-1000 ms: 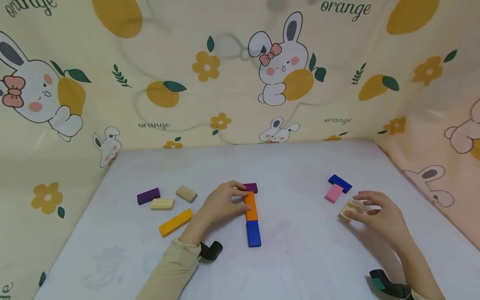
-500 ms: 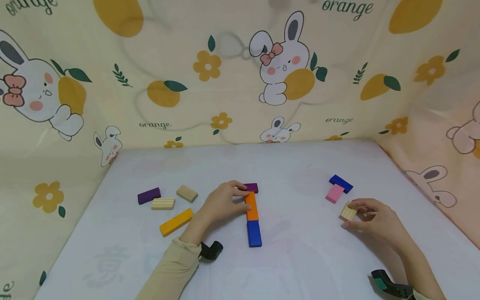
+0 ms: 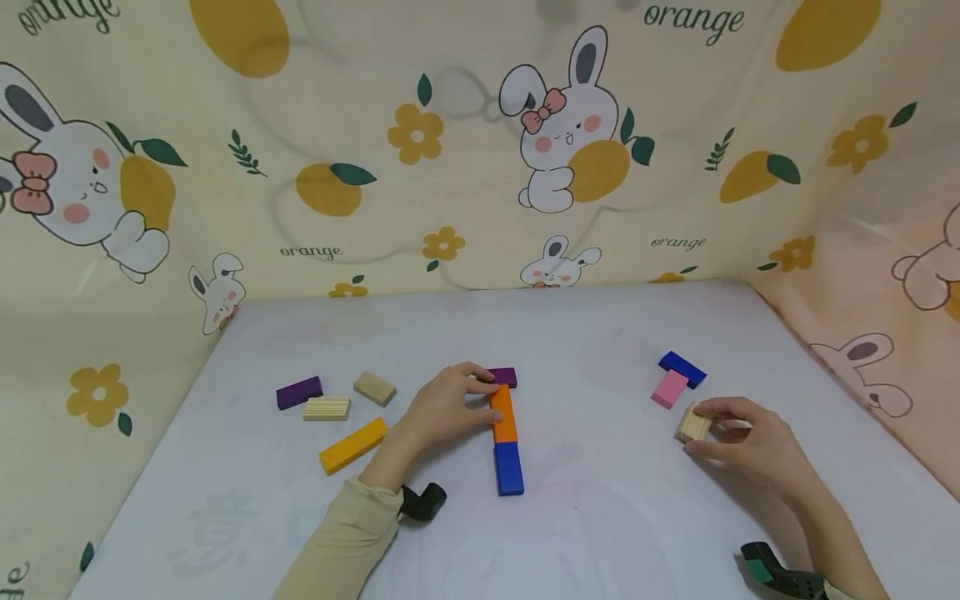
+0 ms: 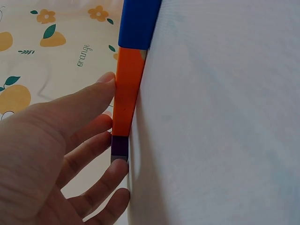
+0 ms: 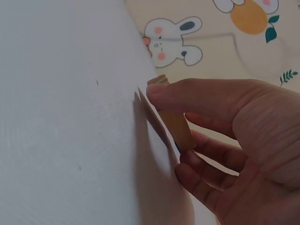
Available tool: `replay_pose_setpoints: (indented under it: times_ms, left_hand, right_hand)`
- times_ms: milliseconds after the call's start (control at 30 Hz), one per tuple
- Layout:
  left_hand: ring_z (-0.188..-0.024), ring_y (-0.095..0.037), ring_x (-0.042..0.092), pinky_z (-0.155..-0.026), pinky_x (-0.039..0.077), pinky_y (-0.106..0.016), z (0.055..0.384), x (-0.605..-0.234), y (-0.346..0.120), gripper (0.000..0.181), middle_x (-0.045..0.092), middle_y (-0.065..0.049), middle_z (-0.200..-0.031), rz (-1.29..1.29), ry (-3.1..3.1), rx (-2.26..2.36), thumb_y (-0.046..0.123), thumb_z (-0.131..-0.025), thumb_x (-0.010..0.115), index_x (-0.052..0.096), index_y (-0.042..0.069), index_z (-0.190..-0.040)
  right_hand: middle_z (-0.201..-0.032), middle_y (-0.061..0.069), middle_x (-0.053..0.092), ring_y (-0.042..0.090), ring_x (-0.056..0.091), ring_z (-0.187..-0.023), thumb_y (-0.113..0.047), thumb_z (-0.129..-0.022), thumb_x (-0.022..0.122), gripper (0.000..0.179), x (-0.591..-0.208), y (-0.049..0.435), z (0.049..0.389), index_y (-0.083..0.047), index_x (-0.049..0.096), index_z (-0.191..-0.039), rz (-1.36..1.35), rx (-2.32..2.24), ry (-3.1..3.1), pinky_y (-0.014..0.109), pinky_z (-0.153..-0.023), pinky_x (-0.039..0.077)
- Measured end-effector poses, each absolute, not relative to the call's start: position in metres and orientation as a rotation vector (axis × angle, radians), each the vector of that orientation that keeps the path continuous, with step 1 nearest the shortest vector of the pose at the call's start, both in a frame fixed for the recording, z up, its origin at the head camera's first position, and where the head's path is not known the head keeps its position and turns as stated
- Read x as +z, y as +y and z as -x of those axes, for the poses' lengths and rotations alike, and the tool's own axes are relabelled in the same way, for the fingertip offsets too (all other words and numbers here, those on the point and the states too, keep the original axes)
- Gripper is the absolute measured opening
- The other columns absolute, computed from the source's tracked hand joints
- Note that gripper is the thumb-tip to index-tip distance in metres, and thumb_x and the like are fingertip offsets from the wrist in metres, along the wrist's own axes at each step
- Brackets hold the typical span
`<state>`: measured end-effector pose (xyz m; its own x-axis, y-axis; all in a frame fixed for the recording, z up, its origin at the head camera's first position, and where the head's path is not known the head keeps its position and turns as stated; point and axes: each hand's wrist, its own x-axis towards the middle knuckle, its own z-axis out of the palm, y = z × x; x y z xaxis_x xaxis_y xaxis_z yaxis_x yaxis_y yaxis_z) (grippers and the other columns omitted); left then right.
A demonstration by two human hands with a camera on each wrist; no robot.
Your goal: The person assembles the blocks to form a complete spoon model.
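On the white table, a purple block point(image 3: 506, 377), an orange block point(image 3: 507, 421) and a blue block point(image 3: 508, 469) stand end to end in a row. My left hand point(image 3: 442, 404) rests at the row's left side. Its thumb touches the orange block, and its fingertips reach the purple one, partly covering it in the left wrist view. At the right, my right hand point(image 3: 757, 437) pinches a grooved natural-wood block point(image 3: 692, 425) between thumb and fingers. In the right wrist view this wooden block point(image 5: 178, 126) is tilted, close over the table.
Just beyond the right hand, a pink block point(image 3: 669, 389) lies against another blue block point(image 3: 682, 368). Left of the left hand are a dark purple block point(image 3: 298, 392), two natural-wood blocks, one grooved point(image 3: 326, 408) and one plain point(image 3: 374, 388), and a yellow block point(image 3: 352, 446).
My right fingers have closed in on the grooved wooden block, which has turned slightly between them. My left hand and the row have stayed put.
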<state>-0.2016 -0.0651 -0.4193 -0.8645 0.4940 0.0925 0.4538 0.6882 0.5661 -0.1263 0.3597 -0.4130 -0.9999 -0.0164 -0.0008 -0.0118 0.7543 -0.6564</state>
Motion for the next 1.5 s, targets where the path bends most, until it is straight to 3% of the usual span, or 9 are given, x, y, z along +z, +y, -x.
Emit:
replay_pose_setpoints:
  times_ms: [67, 167, 367, 633, 933, 1233, 1500]
  left_hand:
    - [-0.123, -0.022, 0.05, -0.102, 0.042, -0.042, 0.201, -0.419, -0.065, 0.046, 0.058, 0.002, -0.129, -0.793, 2.824, 0.917, 0.04, -0.087, 0.076, 0.07, 0.015, -0.125]
    - [-0.123, -0.023, 0.049, -0.102, 0.042, -0.044, 0.2, -0.419, -0.066, 0.046, 0.058, 0.001, -0.13, -0.789, 2.823, 0.916, 0.04, -0.087, 0.076, 0.07, 0.015, -0.125]
    - [-0.124, -0.024, 0.049, -0.103, 0.041, -0.045, 0.198, -0.42, -0.067, 0.045, 0.058, 0.001, -0.129, -0.771, 2.815, 0.928, 0.039, -0.087, 0.076, 0.07, 0.015, -0.125]
    - [-0.123, -0.021, 0.05, -0.103, 0.042, -0.042, 0.2, -0.421, -0.065, 0.046, 0.058, 0.003, -0.129, -0.769, 2.825, 0.928, 0.039, -0.087, 0.076, 0.07, 0.016, -0.126]
    - [-0.123, -0.022, 0.05, -0.102, 0.042, -0.042, 0.201, -0.419, -0.065, 0.045, 0.059, 0.003, -0.129, -0.782, 2.822, 0.935, 0.039, -0.087, 0.076, 0.07, 0.015, -0.125]
    - [-0.121, -0.02, 0.051, -0.102, 0.042, -0.04, 0.203, -0.421, -0.066, 0.047, 0.059, 0.003, -0.128, -0.813, 2.824, 0.938, 0.041, -0.086, 0.076, 0.07, 0.016, -0.125]
    - [-0.121, -0.02, 0.051, -0.102, 0.042, -0.041, 0.203, -0.42, -0.066, 0.046, 0.059, 0.002, -0.128, -0.818, 2.826, 0.931, 0.041, -0.086, 0.076, 0.07, 0.016, -0.125]
  right_hand:
    - [-0.128, 0.022, 0.056, 0.038, 0.056, -0.107, -0.038, -0.077, 0.085, 0.061, -0.412, 0.358, 0.126, -0.005, 0.062, -0.123, 0.041, -1.117, 2.928, 0.018, -0.076, 0.049]
    - [-0.129, 0.021, 0.055, 0.038, 0.056, -0.107, -0.037, -0.077, 0.085, 0.06, -0.411, 0.355, 0.126, -0.005, 0.062, -0.123, 0.054, -1.147, 2.916, 0.014, -0.074, 0.047]
    - [-0.133, 0.02, 0.052, 0.037, 0.057, -0.109, -0.036, -0.079, 0.084, 0.06, -0.409, 0.348, 0.125, -0.006, 0.061, -0.126, 0.058, -1.231, 2.868, 0.017, -0.076, 0.05]
    - [-0.125, 0.009, 0.059, 0.012, 0.056, -0.107, -0.013, -0.075, 0.087, 0.045, -0.4, 0.296, 0.127, -0.009, 0.067, -0.115, 0.508, -1.491, 2.784, 0.023, -0.084, 0.052]
    - [-0.124, -0.004, 0.06, 0.026, 0.052, -0.114, -0.02, -0.073, 0.089, 0.042, -0.387, 0.222, 0.111, -0.023, 0.067, -0.108, 0.593, -1.387, 2.516, 0.032, -0.089, 0.051]
    - [-0.119, -0.01, 0.06, 0.018, 0.056, -0.1, -0.023, -0.072, 0.09, 0.042, -0.391, 0.183, 0.078, -0.028, 0.065, -0.106, 0.703, -1.249, 2.447, 0.028, -0.085, 0.052]
    - [-0.119, -0.015, 0.057, 0.015, 0.054, -0.102, -0.023, -0.073, 0.089, 0.043, -0.403, 0.171, 0.071, -0.032, 0.065, -0.107, 0.642, -1.197, 2.399, 0.028, -0.091, 0.048]
